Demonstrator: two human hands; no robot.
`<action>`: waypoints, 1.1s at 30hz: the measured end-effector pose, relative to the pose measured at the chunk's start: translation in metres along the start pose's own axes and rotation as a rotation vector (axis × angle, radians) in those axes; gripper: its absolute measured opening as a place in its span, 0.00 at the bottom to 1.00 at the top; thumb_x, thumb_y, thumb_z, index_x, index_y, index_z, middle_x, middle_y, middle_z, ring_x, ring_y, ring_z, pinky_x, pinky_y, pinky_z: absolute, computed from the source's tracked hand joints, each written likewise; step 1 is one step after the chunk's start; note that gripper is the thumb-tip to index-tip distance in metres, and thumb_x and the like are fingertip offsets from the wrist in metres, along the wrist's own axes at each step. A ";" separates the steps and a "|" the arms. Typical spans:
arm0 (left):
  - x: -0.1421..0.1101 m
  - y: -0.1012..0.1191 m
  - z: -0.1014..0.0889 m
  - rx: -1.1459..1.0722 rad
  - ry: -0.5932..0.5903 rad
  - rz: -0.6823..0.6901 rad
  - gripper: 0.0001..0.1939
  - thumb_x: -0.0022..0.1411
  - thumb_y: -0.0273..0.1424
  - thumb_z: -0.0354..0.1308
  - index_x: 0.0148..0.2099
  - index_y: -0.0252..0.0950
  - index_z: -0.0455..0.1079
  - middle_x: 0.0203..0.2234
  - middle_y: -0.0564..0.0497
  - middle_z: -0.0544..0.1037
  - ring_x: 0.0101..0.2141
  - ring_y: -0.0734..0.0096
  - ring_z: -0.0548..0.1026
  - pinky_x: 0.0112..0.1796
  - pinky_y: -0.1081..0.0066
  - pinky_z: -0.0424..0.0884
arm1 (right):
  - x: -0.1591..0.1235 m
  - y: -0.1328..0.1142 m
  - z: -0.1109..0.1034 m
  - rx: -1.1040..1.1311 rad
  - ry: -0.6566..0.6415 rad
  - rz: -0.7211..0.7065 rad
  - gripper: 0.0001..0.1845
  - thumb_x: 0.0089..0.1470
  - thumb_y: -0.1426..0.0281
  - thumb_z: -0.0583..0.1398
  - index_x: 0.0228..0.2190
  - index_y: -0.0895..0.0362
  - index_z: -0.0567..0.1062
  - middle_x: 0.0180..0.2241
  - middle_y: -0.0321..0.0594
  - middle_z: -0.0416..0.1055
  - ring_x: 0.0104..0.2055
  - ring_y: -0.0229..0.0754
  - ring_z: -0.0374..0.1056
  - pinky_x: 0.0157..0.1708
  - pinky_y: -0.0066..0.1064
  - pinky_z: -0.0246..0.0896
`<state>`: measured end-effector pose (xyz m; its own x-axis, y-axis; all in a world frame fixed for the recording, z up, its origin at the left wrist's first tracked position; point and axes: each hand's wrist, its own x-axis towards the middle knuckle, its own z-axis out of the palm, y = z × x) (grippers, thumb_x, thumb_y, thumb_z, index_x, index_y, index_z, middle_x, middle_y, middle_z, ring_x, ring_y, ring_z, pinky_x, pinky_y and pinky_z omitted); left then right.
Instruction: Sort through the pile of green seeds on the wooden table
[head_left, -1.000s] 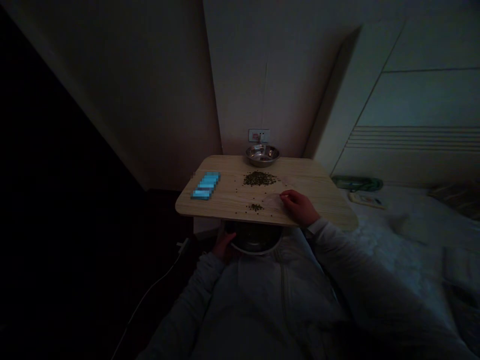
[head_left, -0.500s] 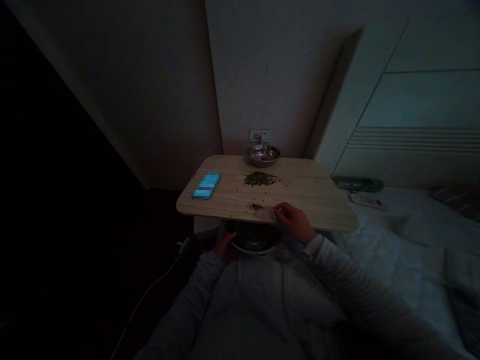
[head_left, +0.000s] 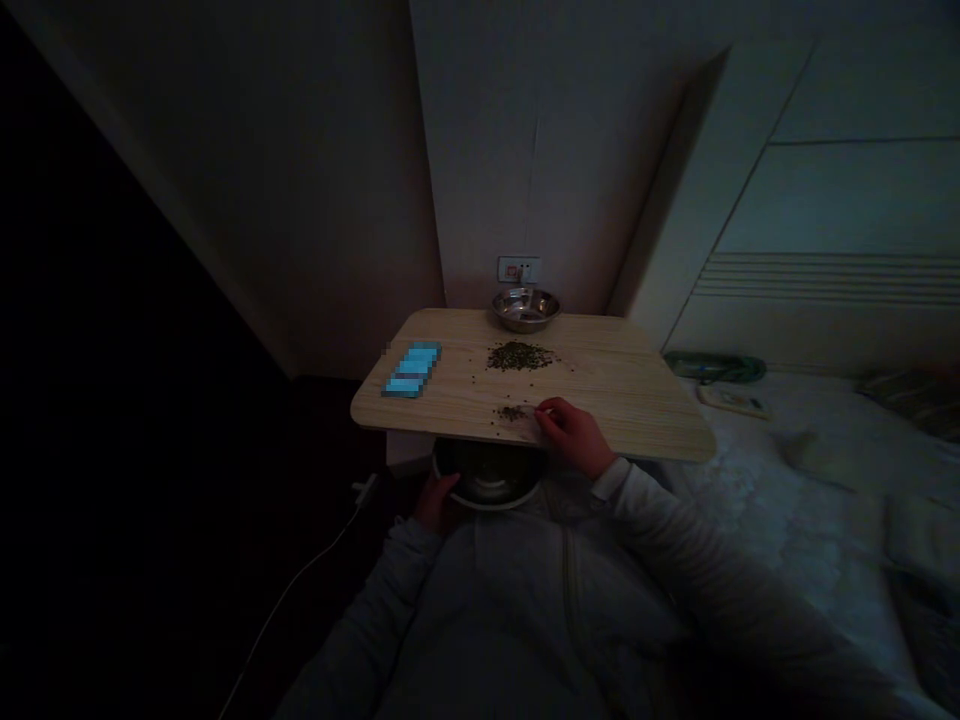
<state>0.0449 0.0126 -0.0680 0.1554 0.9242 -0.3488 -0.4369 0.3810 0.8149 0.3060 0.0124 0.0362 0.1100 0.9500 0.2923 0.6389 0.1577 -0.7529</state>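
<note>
Under the table's front edge, my left hand [head_left: 438, 503] is closed on the rim of a dark-inside bowl with a pale edge [head_left: 491, 497]. The bowl sits close to my body, its far part hidden by the tabletop. My right hand [head_left: 571, 436] rests low over the front of the wooden table [head_left: 637, 400], thumb and fingers pinched together. Something small and pale may show at the fingertips, too dim to name. Just left of them lies a small cluster of dark green grains [head_left: 511, 412]. Farther back is a larger pile of the same grains [head_left: 517, 356], with a few strays around it.
A shiny metal bowl [head_left: 526, 311] stands at the table's back, below a wall socket [head_left: 519, 269]. A lit, blurred-out phone [head_left: 412, 370] lies on the left. A bed [head_left: 787, 500] is at the right, and a white cable with a plug [head_left: 365, 491] hangs at the left.
My right hand has moved slightly left and away from me, up to the small grain cluster. The bowl in my left hand has shifted left.
</note>
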 end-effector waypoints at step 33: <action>0.010 -0.009 0.008 0.373 0.009 0.301 0.17 0.30 0.28 0.72 0.27 0.41 0.74 0.40 0.47 0.80 0.58 0.49 0.66 0.60 0.57 0.57 | 0.021 0.009 -0.008 -0.047 0.014 0.021 0.11 0.53 0.63 0.55 0.32 0.57 0.73 0.19 0.34 0.68 0.23 0.38 0.62 0.25 0.28 0.54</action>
<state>0.0576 0.0188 -0.0748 0.0621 0.9953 -0.0743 -0.1136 0.0810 0.9902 0.3201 0.0312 0.0405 0.1342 0.9491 0.2851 0.6715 0.1245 -0.7305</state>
